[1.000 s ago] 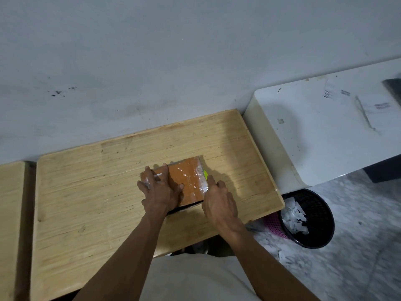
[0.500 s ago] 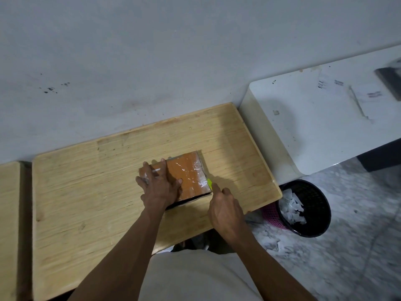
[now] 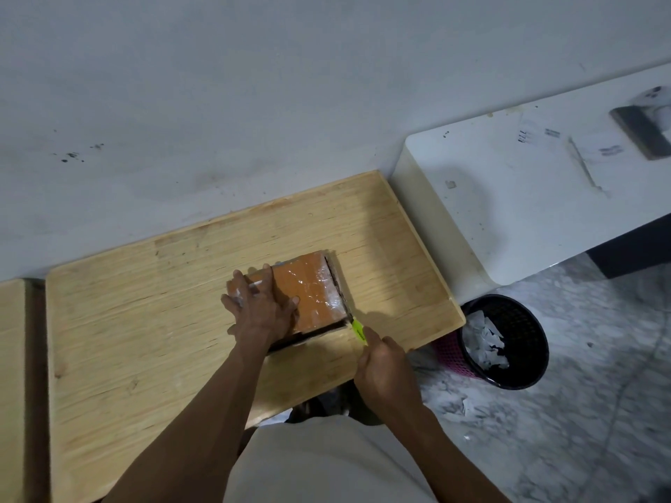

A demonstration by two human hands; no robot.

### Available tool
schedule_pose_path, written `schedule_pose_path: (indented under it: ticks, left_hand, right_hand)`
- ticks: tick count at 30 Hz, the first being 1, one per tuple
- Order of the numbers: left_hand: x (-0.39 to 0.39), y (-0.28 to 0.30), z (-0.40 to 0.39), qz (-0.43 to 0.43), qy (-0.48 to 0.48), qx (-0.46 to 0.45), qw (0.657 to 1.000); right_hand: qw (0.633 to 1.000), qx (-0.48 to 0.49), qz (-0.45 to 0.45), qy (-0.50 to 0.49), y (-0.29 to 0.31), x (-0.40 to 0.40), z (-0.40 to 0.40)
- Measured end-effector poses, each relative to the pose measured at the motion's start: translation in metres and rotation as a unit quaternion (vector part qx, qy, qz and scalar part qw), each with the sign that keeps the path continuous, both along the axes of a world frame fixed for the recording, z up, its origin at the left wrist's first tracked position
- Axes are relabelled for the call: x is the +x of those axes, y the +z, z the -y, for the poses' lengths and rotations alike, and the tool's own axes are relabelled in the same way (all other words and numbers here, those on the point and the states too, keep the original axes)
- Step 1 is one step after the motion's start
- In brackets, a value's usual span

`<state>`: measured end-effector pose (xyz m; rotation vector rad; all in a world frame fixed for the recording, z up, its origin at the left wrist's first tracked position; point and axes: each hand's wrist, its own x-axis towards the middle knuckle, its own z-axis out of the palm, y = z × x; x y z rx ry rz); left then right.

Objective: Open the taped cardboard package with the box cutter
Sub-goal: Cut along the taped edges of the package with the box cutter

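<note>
1. Two hands work at one taped cardboard package (image 3: 312,290), which lies flat near the middle of the wooden tabletop (image 3: 145,321).
2. The left hand (image 3: 259,308) presses down on the package's left part, fingers spread and fairly straight.
3. The right hand (image 3: 383,368) has its fingers curled round a yellow-green box cutter (image 3: 358,330), whose tip meets the package's near right corner.
4. Clear tape shines across the orange top.
5. A black wastebasket (image 3: 515,343) holding crumpled paper stands on the floor, right of the tabletop, below a white counter (image 3: 508,212).
</note>
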<state>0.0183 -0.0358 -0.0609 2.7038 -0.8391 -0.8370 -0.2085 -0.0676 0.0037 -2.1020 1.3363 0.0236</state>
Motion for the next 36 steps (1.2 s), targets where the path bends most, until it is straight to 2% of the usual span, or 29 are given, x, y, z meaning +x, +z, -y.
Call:
schedule_pose_path:
  ticks: [5,10,19,28,32,36]
  left_hand:
    - [0.001,-0.003,-0.002,-0.008,-0.007,-0.003,1.0]
    - [-0.001,0.001,-0.004,-0.008,-0.005,-0.001,1.0]
    - [-0.007,0.012,-0.004,-0.02,0.018,0.002,1.0]
    - [-0.009,0.015,-0.003,-0.042,0.041,0.006,0.998]
    - [-0.012,0.023,0.0,-0.05,0.06,0.01,0.997]
    - [-0.01,0.018,-0.001,-0.041,0.053,0.007,0.998]
  right_hand:
    - [0.99,0.013,0.097,-0.103,0.006,-0.003,0.021]
    - [0.974,0.013,0.116,-0.192,-0.006,0.012,0.057]
    - [0.972,0.045,0.055,-0.224,-0.047,0.039,0.107]
    - [0.966,0.072,0.072,-0.239,-0.063,0.053,0.134]
    - [0.958,0.101,0.117,-0.242,-0.064,0.051,0.141]
    - [0.916,0.2,0.193,-0.291,-0.068,0.051,0.15]
